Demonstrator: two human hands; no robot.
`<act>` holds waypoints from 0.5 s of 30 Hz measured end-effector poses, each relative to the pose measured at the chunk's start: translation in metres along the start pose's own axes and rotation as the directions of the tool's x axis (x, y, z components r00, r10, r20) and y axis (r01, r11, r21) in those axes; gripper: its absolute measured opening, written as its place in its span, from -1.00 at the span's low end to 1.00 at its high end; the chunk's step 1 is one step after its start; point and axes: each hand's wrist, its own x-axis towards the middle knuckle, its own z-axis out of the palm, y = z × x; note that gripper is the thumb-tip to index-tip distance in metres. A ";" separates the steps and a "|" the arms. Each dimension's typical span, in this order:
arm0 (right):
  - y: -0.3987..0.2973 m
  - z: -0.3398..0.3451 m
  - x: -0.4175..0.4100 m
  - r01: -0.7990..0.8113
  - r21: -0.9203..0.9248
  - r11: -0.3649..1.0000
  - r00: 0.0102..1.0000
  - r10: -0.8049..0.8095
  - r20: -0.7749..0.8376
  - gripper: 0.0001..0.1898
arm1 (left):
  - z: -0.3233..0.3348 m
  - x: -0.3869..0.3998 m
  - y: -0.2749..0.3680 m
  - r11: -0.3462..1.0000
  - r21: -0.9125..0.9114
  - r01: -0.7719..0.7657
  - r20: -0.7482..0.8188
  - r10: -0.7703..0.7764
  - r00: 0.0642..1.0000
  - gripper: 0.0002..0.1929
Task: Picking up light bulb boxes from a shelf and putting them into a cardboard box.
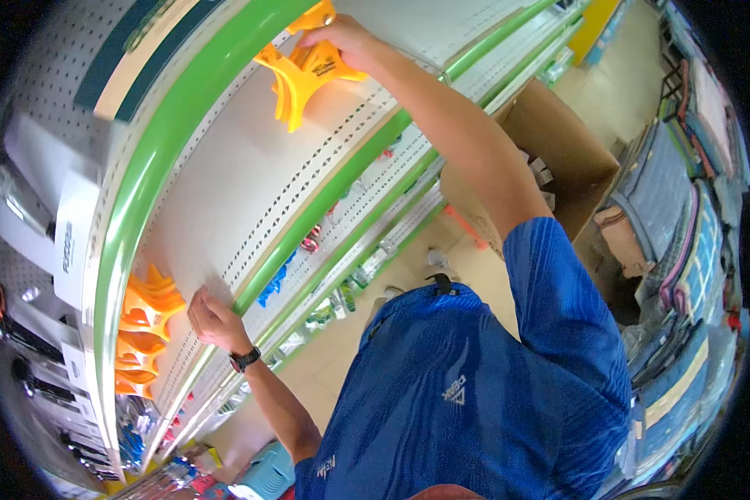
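My right hand (350,44) is at the far end of a white perforated metal shelf (206,206), gripping a yellow plastic piece (315,69) with curved, splayed arms. Another yellow part (312,17) shows just above my fingers; whether it is separate cannot be told. My left hand (217,322), with a dark watch (245,360) at the wrist, hovers by the shelf's green front edge. Its fingers are loosely bent and nothing shows in them. To its left, similar yellow plastic pieces (147,300) sit in a row on the same shelf.
Lower shelves with green edge strips (350,269) hold small packaged goods. A pegboard (44,81) with hanging tools rises at the left. An open cardboard box (559,144) stands on the floor to my right, beside stacked folded textiles (656,181). A light-blue plastic object (265,472) lies at lower left.
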 end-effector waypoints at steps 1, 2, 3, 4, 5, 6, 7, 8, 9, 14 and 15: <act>-0.004 -0.001 0.005 -0.010 -0.035 0.999 0.999 0.009 -0.031 -0.61 | -0.001 -0.001 0.000 1.000 0.006 0.023 0.001 -0.023 1.000 -0.78; -0.007 -0.003 0.009 -0.002 -0.061 0.998 0.998 -0.002 -0.066 -0.66 | 0.002 0.000 0.000 0.999 0.011 0.048 0.001 -0.048 0.999 -0.77; -0.005 -0.010 0.017 -0.002 -0.050 0.999 0.998 -0.001 -0.064 -0.66 | 0.004 0.000 0.001 0.999 0.020 0.042 0.002 -0.042 0.999 -0.77; -0.007 -0.019 0.028 0.006 -0.070 0.998 0.998 -0.010 -0.060 -0.62 | 0.006 0.003 0.003 0.999 0.019 0.051 0.014 -0.051 0.999 -0.76; -0.007 -0.028 0.038 0.014 -0.092 0.996 0.998 -0.019 -0.056 -0.57 | 0.009 0.005 0.005 0.998 0.018 0.060 0.025 -0.061 0.998 -0.75; -0.007 -0.022 0.041 0.000 -0.081 0.997 0.999 -0.004 -0.039 -0.57 | 0.008 0.002 0.001 0.997 0.041 0.071 0.024 -0.072 0.997 -0.75; -0.019 -0.014 0.039 -0.028 -0.180 0.983 0.998 0.018 -0.057 -0.68 | 0.007 0.000 -0.003 0.997 0.041 0.071 0.023 -0.072 0.997 -0.74; -0.026 -0.012 0.036 -0.053 -0.280 0.958 0.996 0.032 -0.078 -0.75 | 0.006 -0.001 -0.005 0.997 0.034 0.070 0.023 -0.071 0.997 -0.74; -0.027 -0.020 0.040 -0.058 -0.279 0.958 0.997 0.042 -0.064 -0.75 | 0.006 0.002 -0.003 0.996 0.047 0.081 0.018 -0.082 0.996 -0.74; 0.003 -0.061 0.075 -0.180 -0.130 0.975 0.971 0.197 0.134 -0.69 | -0.008 0.003 -0.004 0.998 0.026 0.052 -0.002 -0.051 0.999 -0.75; 0.007 -0.058 0.070 -0.193 -0.043 0.980 0.976 0.197 0.095 -0.76 | -0.010 -0.007 -0.017 0.997 0.063 0.048 0.028 -0.050 0.998 -0.77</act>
